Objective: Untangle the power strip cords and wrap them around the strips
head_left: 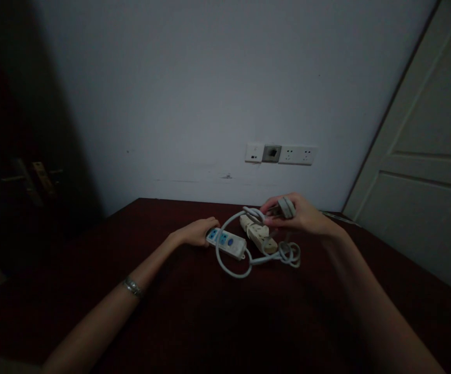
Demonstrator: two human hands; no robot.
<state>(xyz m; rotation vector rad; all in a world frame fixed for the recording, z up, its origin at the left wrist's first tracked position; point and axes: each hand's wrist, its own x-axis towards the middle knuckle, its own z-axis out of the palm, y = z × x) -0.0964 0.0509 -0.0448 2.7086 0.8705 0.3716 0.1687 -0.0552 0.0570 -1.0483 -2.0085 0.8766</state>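
My left hand [197,231] is closed over the left end of a white power strip [227,241] with blue sockets, which lies on the dark red table [178,311]. My right hand [299,214] is held a little above the table, fingers pinched on a grey plug [286,206]. The plug's grey cable [233,265] loops down across the table and coils at the right [289,253]. A second, cream power strip [259,234] lies just beneath my right hand, beside the white one. A bracelet [132,286] sits on my left wrist.
Wall sockets [282,154] are set in the pale wall behind the table. A white door [427,171] stands at the right. A dark door with a handle [34,182] is at the left. The room is dim.
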